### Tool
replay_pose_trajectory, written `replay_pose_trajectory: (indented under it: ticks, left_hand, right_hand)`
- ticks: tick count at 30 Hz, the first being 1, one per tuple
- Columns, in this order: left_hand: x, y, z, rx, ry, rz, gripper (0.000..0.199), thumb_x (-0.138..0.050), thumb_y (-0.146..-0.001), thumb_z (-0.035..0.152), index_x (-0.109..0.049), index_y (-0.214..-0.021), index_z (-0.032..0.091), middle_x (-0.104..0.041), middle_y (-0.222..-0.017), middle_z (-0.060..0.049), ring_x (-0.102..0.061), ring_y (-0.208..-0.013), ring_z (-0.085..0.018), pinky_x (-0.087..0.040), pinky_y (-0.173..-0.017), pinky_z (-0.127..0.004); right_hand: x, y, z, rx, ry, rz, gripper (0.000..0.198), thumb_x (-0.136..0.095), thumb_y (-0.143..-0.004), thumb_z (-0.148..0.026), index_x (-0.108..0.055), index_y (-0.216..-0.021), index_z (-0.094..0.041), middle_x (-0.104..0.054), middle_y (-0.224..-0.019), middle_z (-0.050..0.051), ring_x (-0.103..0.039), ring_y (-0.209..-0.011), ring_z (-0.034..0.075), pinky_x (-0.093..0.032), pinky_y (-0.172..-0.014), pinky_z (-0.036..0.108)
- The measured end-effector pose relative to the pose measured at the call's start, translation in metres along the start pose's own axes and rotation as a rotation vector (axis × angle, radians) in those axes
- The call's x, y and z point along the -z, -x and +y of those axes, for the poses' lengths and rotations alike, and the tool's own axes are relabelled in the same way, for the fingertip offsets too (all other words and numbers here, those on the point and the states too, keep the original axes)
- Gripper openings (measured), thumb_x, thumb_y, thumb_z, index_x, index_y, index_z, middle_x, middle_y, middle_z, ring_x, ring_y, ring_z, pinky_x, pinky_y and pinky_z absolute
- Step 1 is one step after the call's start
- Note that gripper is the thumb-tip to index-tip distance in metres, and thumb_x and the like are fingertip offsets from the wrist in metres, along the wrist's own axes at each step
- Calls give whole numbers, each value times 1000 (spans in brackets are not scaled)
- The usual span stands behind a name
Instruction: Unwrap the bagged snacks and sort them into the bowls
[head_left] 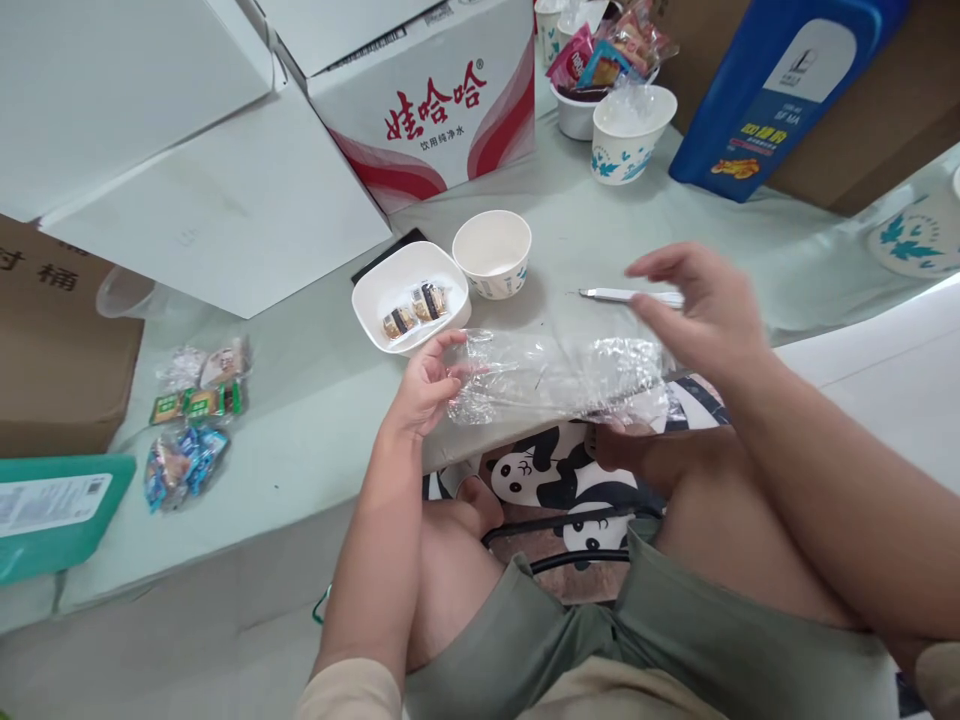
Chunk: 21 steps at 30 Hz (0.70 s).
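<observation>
My left hand (429, 388) pinches one end of a crinkled clear plastic bag (555, 372), which stretches to the right along the table's front edge. Above the bag's far end, my right hand (709, 310) is slightly blurred, its thumb and fingers apart with nothing between them. A thin white, pen-like tool with a pointed tip (606, 295) appears to lie on the table behind that thumb, partly covered. Just beyond my left hand stands a white square bowl (367, 300) with two small wrapped snacks (415, 310) inside. A paper cup (491, 250) touches its right side.
Wrapped snacks (199, 400) lie on the left of the table, near a green container (67, 510). White cartons (435, 110) stand at the back. A paper cup stuffed with plastic (630, 140), a snack-filled bowl (577, 115) and a blue jug (787, 100) are at back right.
</observation>
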<state>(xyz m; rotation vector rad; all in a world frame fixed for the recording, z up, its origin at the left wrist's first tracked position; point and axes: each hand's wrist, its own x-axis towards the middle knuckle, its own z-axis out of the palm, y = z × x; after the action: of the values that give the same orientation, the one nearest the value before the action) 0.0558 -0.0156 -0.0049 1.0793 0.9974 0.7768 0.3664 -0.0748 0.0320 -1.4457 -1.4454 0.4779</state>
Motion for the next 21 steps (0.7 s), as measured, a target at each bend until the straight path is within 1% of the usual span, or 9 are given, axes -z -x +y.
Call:
replay_pose_trajectory:
  ticks: [3, 6, 8, 10, 12, 14, 17, 19, 21]
  left_hand:
    - [4, 2, 0, 42, -24, -103, 56, -75, -53, 13, -68, -108, 23, -52, -144, -10, -70, -80, -16, -30, -35, -14]
    - [7, 4, -1, 10, -67, -228, 51, -77, -57, 15, -72, -107, 22, -51, -146, -11, -70, -74, -14, -41, -43, -18]
    - [9, 6, -1, -35, -66, -245, 51, -79, -58, 16, -71, -108, 24, -55, -142, -11, -70, -75, -15, -50, -53, -23]
    - [9, 9, 1, -93, -21, -172, 58, -82, -58, 19, -68, -114, 28, -59, -137, -9, -71, -81, -18, -54, -61, -27]
    - [8, 11, 3, -143, 60, -60, 68, -85, -58, 27, -63, -122, 34, -60, -136, -6, -70, -94, -22, -54, -64, -27]
    - [2, 12, 1, -163, 162, -1, 72, -85, -60, 43, -59, -127, 35, -60, -138, -6, -67, -110, -26, -56, -71, -28]
    - [-15, 9, -7, -109, 262, -53, 79, -86, -57, 58, -59, -125, 28, -60, -140, -9, -59, -129, -29, -55, -93, -34]
    - [-28, 5, -13, -15, 231, -102, 75, -89, -57, 52, -61, -120, 23, -67, -131, -11, -64, -122, -27, -54, -95, -35]
    - [-38, -1, -18, 72, 128, -98, 60, -88, -62, 47, -64, -108, 19, -76, -105, -9, -73, -93, -21, -56, -79, -29]
  right_hand:
    - [-30, -5, -14, -64, -136, -403, 35, -72, -78, -35, -65, -110, -24, -70, -121, 9, -64, -113, 27, -48, -105, 49]
    - [-59, -3, -20, -206, -223, -726, 59, -79, -70, -39, -62, -124, -22, -68, -128, 12, -68, -105, 26, -56, -90, 43]
    - [-71, 0, -20, -294, -182, -899, 49, -80, -68, -33, -67, -113, -20, -75, -106, 9, -71, -82, 22, -57, -71, 35]
    - [-75, 5, -20, -345, -162, -988, 19, -74, -71, -25, -69, -89, -20, -73, -77, 2, -64, -60, 16, -51, -56, 29]
    - [-71, 8, -21, -397, -230, -940, 2, -67, -76, -22, -65, -76, -21, -69, -66, -1, -59, -50, 12, -46, -50, 26]
    - [-64, 10, -24, -461, -342, -790, 3, -65, -79, -22, -62, -78, -21, -70, -68, -1, -59, -49, 11, -46, -49, 24]
    - [-59, 10, -27, -510, -456, -587, 11, -67, -82, -25, -58, -85, -21, -72, -73, 0, -64, -54, 12, -49, -52, 24]
    - [-59, 10, -28, -514, -485, -540, 14, -68, -84, -27, -56, -87, -22, -74, -76, 1, -67, -57, 13, -50, -54, 24]
    - [-62, 9, -27, -517, -454, -536, 11, -65, -88, -27, -56, -90, -22, -73, -74, 1, -68, -57, 12, -51, -55, 23]
